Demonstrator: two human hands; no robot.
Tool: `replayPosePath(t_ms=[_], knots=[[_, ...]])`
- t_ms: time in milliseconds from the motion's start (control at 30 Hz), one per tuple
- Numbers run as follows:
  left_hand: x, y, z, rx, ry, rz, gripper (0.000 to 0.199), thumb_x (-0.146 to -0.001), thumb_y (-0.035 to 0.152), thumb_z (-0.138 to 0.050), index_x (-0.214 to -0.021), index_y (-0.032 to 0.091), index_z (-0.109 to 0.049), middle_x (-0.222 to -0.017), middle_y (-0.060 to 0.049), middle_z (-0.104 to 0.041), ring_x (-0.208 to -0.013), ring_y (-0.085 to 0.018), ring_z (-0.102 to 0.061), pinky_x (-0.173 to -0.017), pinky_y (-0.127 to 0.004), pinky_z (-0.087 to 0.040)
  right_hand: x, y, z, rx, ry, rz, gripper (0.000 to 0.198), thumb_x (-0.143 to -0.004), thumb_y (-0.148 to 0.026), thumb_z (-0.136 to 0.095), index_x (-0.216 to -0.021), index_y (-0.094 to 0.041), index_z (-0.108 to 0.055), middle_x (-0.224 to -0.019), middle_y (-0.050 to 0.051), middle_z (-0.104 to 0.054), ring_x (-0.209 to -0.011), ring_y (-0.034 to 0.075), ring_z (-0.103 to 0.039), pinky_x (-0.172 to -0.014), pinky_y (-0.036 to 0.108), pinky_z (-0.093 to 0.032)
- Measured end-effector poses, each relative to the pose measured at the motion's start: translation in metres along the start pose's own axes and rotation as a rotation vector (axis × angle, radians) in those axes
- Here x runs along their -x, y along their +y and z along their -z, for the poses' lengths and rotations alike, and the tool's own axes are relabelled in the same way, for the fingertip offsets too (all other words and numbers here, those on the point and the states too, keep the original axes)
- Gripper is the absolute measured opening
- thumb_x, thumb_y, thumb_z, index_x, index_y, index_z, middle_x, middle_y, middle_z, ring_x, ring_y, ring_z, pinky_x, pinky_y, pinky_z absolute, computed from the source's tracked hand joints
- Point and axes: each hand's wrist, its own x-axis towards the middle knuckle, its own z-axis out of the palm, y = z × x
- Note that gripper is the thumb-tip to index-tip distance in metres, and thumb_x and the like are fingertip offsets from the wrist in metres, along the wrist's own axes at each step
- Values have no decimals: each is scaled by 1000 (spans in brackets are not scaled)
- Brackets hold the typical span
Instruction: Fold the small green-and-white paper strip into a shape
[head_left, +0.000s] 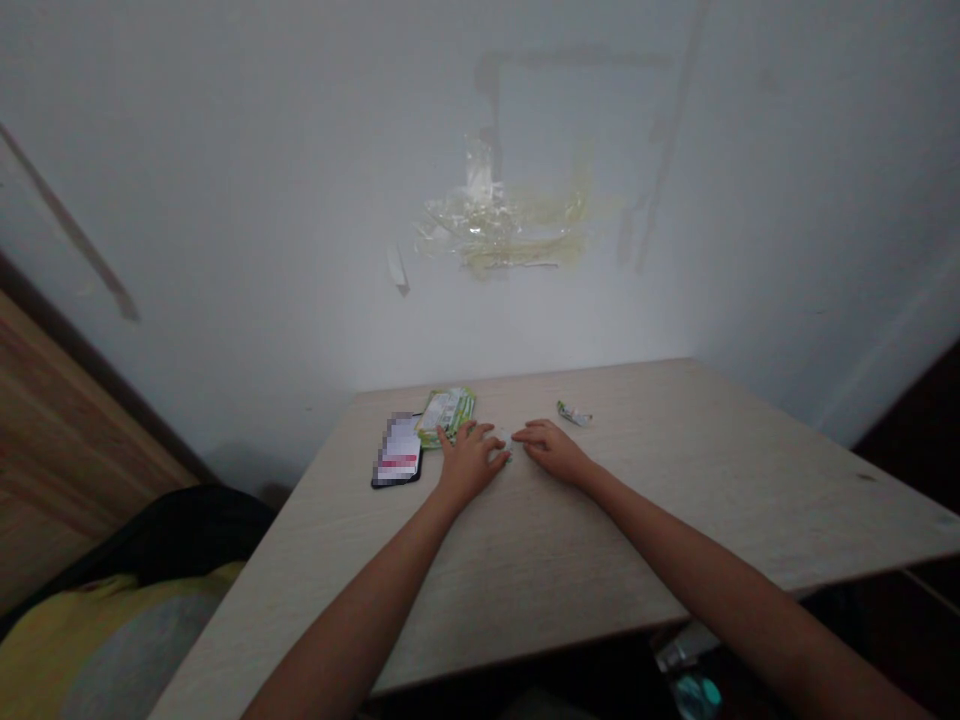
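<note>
My left hand (471, 458) is low over the table with its fingers spread, beside a green and white packet (448, 412). Its fingers overlap the packet's lower right edge, and I cannot tell whether they touch it. My right hand (553, 450) rests to the right, fingers stretched out towards the left one. A small pale, greenish bit (510, 452) shows between the two hands, too small to name. Beyond my right hand lies a small crumpled green and white wrapper (575, 413). Neither hand visibly holds anything.
A phone (397, 452) with its screen lit lies left of the packet. The pale wooden table (637, 400) meets a wall (300, 200) bearing old tape (487, 215). Yellow and grey cloth (112, 640) is at lower left; a bottle (696, 692) stands below the table's front edge.
</note>
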Motion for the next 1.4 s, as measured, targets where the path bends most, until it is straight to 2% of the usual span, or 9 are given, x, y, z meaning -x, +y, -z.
replayPosePath(t_ms=[200, 367, 533, 800, 1000, 1400], knots=[[0, 1, 1, 58, -69, -22, 21, -86, 47, -57, -100, 35, -68, -139, 4, -58, -140, -31, -33, -110, -75, 6, 2, -4, 4, 39, 23, 115, 23, -87, -18, -59, -101, -22, -76, -103, 7, -73, -106, 21, -60, -99, 38, -44], [0, -2, 0, 40, -117, -12, 35, -89, 52, -51, -119, 39, -60, -134, 2, -63, -142, -31, -32, -108, -76, 8, 4, -6, 3, 87, 28, 177, 22, -88, -19, -60, -102, -24, -76, -106, 9, -69, -105, 21, -59, -96, 38, -45], [1, -3, 0, -18, -158, 18, 47, -90, 60, -43, -133, 43, -52, -139, 2, -58, -143, -34, -30, -108, -76, 8, 4, -5, 1, 88, 35, 215, 22, -89, -20, -61, -104, -25, -76, -106, 10, -68, -106, 21, -57, -95, 39, -46], [1, -2, 6, -82, -145, -4, 49, -88, 67, -38, -131, 50, -53, -150, 9, -44, -147, -40, -16, -103, -78, 16, 4, -5, 1, 101, 24, 179, 20, -89, -24, -62, -103, -26, -76, -110, 10, -66, -109, 22, -56, -96, 39, -45], [0, -1, 10, -127, -147, 31, 52, -83, 75, -39, -128, 54, -54, -156, 9, -33, -147, -44, -9, -100, -81, 14, 4, -10, 4, 191, -28, 166, 22, -89, -24, -62, -106, -27, -75, -113, 10, -64, -111, 22, -54, -96, 38, -45], [-1, 0, 13, -136, -187, 65, 51, -83, 74, -39, -130, 57, -50, -157, 9, -32, -147, -42, -13, -103, -80, 6, 2, -23, 9, 369, -132, 72, 27, -91, -27, -58, -114, -28, -72, -112, 10, -61, -106, 21, -53, -91, 34, -43]])
